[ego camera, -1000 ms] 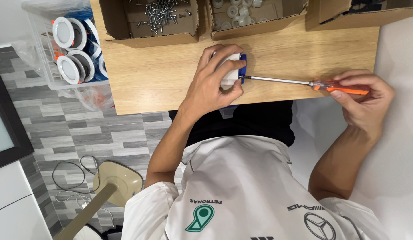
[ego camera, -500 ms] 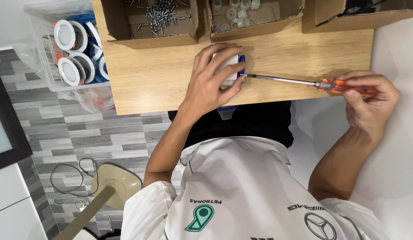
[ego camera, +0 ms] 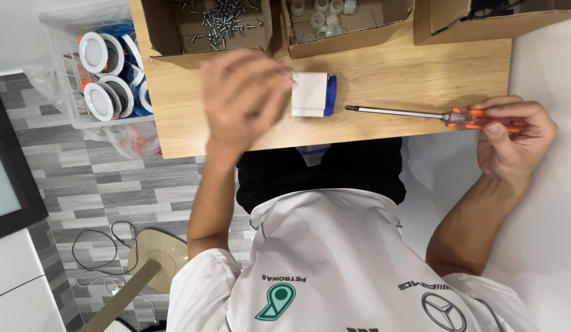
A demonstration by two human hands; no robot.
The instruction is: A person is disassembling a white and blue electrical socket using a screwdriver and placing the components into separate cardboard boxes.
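A small white and blue plastic part (ego camera: 313,94) lies on the wooden table (ego camera: 384,74). My left hand (ego camera: 242,98) hovers just left of it, blurred by motion, fingers curled with the tips close to the part's top left corner. I cannot tell whether the fingers pinch anything. My right hand (ego camera: 513,138) grips the orange handle of a long screwdriver (ego camera: 420,114) off the table's right edge. The shaft lies level, and its tip points at the part from a short gap to the right.
Three open cardboard boxes line the table's far edge: one with loose screws (ego camera: 221,21), one with small white pieces (ego camera: 322,12), one at the right (ego camera: 482,21). A clear bin of round white light fittings (ego camera: 101,74) stands left. A lamp base (ego camera: 156,252) and cables lie on the floor.
My left hand has let go of the white and blue part and pulled off to the left. The screwdriver tip has drawn back to the right, away from the part.
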